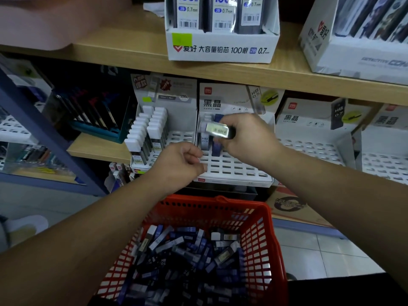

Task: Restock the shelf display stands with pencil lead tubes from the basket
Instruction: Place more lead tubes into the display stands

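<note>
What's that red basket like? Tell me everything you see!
The red basket looks like plastic, and its walls are full of little slots you can see through. It sits low, below the white display stand, right in front of the person. It is open on top and holds a jumbled heap of dark blue and grey lead tubes, some marked HB.

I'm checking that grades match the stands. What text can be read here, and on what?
"爱好 大容量铅芯 100根 2B 0.7mm": white box, top shelf.
"2B 0.7mm": packs inside it.
"黑晶", "HB 0.5": middle stand header.
"黑晶", "HB 0.7": right stand header.
"HB 0.5": standing tube, middle stand.
Label on held tube, right hand: blurred.
</note>
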Tool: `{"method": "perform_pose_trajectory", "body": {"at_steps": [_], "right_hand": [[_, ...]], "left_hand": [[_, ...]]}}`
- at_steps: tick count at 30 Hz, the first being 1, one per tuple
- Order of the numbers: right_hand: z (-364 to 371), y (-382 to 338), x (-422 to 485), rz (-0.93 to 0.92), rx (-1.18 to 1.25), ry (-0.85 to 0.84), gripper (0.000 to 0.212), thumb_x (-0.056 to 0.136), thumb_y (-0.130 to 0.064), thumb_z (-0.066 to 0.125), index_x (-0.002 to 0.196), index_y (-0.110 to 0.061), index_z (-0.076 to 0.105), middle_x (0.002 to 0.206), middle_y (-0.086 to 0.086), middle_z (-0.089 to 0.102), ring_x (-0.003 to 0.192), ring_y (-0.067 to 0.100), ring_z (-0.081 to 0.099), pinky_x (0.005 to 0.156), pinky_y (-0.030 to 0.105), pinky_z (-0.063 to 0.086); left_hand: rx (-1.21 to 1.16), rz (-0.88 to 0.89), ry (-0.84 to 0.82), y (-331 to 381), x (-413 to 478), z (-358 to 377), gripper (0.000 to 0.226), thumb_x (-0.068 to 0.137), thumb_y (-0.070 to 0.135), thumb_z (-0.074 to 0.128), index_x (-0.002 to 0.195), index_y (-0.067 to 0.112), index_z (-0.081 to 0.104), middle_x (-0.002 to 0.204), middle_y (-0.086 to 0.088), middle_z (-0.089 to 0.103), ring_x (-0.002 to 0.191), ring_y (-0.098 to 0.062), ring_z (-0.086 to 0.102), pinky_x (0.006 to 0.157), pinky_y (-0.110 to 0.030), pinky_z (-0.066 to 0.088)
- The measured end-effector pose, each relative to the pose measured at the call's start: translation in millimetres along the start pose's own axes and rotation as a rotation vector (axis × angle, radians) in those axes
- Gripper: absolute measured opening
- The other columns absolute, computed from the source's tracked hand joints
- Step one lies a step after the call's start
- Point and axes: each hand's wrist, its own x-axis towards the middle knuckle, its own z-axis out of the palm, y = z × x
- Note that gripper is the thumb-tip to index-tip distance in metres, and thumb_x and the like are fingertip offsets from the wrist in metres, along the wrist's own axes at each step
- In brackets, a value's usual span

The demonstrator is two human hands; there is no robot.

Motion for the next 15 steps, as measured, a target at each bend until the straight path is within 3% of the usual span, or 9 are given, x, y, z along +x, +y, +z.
{"method": "perform_pose_trajectory", "body": {"at_steps": [3, 5, 7, 11, 15], "right_hand": [[4.2, 1.5, -1.0, 0.017, 0.010, -0.031, 0.006, 0.091, -0.029, 0.074, 0.094, -0.033, 0.071, 0.092, -0.006, 0.064, 0.092, 0.021, 0.061, 0.074, 0.037, 0.053], [2.9, 2.5, -1.2, 0.017, 0.020, -0.018, 0.009, 0.090, -0.029, 0.076, 0.097, -0.033, 0.072, 0.094, -0.008, 0.062, 0.092, 0.020, 0.060, 0.076, 0.038, 0.054], [-0.9, 1.4, -2.8, 0.014, 0.010, -0.014, 0.011, 0.090, -0.030, 0.076, 0.100, -0.034, 0.073, 0.093, -0.010, 0.065, 0.090, 0.018, 0.062, 0.076, 0.038, 0.055], [-7.8, -9.3, -8.7, -0.028, 0.139, -0.105, 0.008, 0.087, -0.029, 0.079, 0.089, -0.028, 0.071, 0.075, -0.009, 0.064, 0.073, 0.012, 0.061, 0.067, 0.037, 0.056], [-14.6, -26.3, -15.2, -0.055, 0.340, -0.267, 0.024, 0.088, -0.023, 0.081, 0.069, -0.026, 0.067, 0.060, -0.006, 0.056, 0.054, 0.005, 0.051, 0.054, 0.022, 0.044]], "left_hand": [[-0.047, -0.003, 0.072, 5.9, 0.0, -2.5, 0.030, 0.091, 0.007, 0.072, 0.117, 0.018, 0.065, 0.099, -0.004, 0.072, 0.092, -0.019, 0.071, 0.081, -0.028, 0.058], [-0.097, 0.042, 0.115, 12.8, -1.5, -6.0, 0.042, 0.092, 0.009, 0.070, 0.127, 0.028, 0.058, 0.106, -0.001, 0.069, 0.097, -0.023, 0.071, 0.076, -0.028, 0.057], [-0.155, 0.134, 0.112, 21.3, -6.2, -9.8, 0.050, 0.091, 0.012, 0.075, 0.130, 0.037, 0.057, 0.110, 0.000, 0.067, 0.090, -0.026, 0.073, 0.069, -0.030, 0.059], [-0.215, 0.297, 0.061, 29.7, -16.8, -15.8, 0.038, 0.091, 0.007, 0.078, 0.122, 0.026, 0.067, 0.107, -0.008, 0.070, 0.083, -0.042, 0.070, 0.066, -0.026, 0.059], [-0.184, 0.347, 0.000, 31.3, -30.2, -31.6, 0.050, 0.086, 0.008, 0.082, 0.127, 0.030, 0.066, 0.096, -0.004, 0.068, 0.069, -0.024, 0.065, 0.065, -0.027, 0.058]]}}
